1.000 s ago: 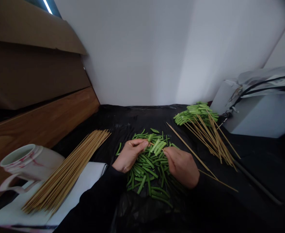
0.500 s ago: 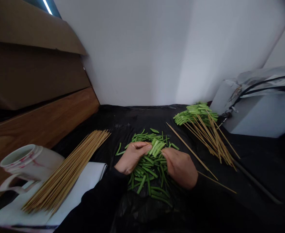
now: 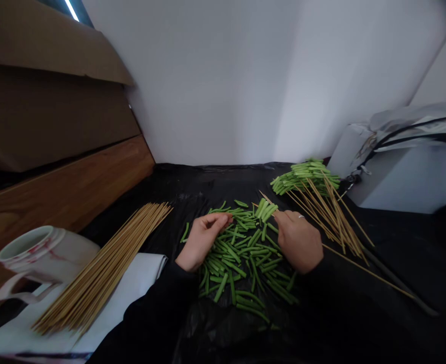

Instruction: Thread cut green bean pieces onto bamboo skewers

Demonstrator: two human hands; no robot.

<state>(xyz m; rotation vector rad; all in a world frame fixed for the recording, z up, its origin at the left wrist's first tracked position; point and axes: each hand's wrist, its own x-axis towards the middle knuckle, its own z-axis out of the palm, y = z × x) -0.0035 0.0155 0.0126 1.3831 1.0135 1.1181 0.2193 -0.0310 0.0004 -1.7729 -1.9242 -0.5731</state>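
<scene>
A loose heap of short green bean pieces (image 3: 241, 258) lies on the black plastic sheet (image 3: 192, 192). My right hand (image 3: 301, 240) is closed on a bamboo skewer (image 3: 363, 270) whose far end carries several threaded bean pieces (image 3: 265, 208), lifted just beyond the heap. At the heap's left edge, my left hand (image 3: 202, 237) rests with its fingers curled and pinched; I cannot make out whether anything is in them.
A bundle of bare skewers (image 3: 105, 270) lies at the left over a white cloth (image 3: 139, 283), beside a white mug (image 3: 37, 255). Finished bean skewers (image 3: 314, 189) are piled at the back right. A grey box with black cables (image 3: 405, 167) stands at the right, wooden boards (image 3: 56, 187) at the left.
My right hand has moved up and to the right, carrying the skewer with its threaded beans away from the heap. My left hand has let go of the beans and stayed by the heap.
</scene>
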